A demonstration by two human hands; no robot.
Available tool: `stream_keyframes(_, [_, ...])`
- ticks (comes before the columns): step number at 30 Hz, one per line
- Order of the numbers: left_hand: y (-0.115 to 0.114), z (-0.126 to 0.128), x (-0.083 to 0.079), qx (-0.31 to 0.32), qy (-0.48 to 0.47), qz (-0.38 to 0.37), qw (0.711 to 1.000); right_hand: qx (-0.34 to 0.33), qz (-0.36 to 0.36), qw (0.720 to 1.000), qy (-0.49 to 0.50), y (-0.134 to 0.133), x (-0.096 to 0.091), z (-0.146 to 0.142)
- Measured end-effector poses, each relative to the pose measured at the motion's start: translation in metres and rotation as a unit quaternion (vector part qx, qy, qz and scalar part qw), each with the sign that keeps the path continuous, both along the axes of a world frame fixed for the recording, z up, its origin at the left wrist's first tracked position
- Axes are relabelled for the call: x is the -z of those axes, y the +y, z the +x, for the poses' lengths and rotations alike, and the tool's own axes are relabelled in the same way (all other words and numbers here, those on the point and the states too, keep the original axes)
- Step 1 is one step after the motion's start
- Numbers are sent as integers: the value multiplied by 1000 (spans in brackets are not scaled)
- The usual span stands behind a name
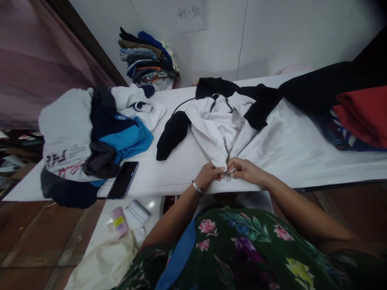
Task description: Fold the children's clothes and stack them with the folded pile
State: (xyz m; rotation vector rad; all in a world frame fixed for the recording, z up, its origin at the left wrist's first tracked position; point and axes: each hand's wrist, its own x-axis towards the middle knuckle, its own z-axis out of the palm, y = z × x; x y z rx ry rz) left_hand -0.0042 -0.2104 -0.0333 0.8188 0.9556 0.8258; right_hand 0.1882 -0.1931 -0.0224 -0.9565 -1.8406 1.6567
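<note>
My left hand (209, 176), with a silver bracelet (197, 188) at the wrist, pinches the lower front edge of a white hooded jacket with black sleeves (216, 125). My right hand (244, 170) grips the opposite front edge at a small metal zipper pull (228, 175). The two hands nearly touch at the jacket's hem. The jacket lies face up on a white-covered table (178, 177), its black hood at the far side and its sleeves spread out. The zipper teeth are hidden by my fingers.
A black smartphone (122, 180) lies beside a heap of white, navy and blue garments (93, 141) on the left. Folded clothes (148, 60) stack against the wall. Red and dark garments (359, 117) lie at the right. A pink package (119, 222) and a white bag (105, 257) sit below the table edge.
</note>
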Motion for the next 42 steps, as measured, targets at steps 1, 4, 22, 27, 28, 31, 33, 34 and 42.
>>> stream_keyframes(1, [0,0,0,0,1,2,1000,3,-6,1000,7,0,0,0])
stream_keyframes(4, [-1,1,-1,-8,7,9,1000,17,-33,999,30,-2,1,-1])
stream_keyframes(22, [-1,1,1,-7,24,24,999,64,-41,997,33,-4,-1,-7])
stream_keyframes(27, [-1,0,3,-7,30,30,999,79,-63,994,37,-4,-2,-8])
stream_keyframes(28, [-1,0,3,-6,31,30,999,82,-69,994,39,-4,-2,-8])
stream_keyframes(31, [-1,0,2,-7,30,29,999,85,-76,992,45,-3,-4,-9])
stream_keyframes(33, [-1,0,2,-7,29,30,999,79,-77,993,39,-3,-6,-9])
stream_keyframes(34, [-1,0,2,-6,28,32,999,74,-78,994,32,-3,-7,-9])
stream_keyframes(42, [-1,-1,5,3,33,41,999,79,-92,992,29,-3,-6,-8])
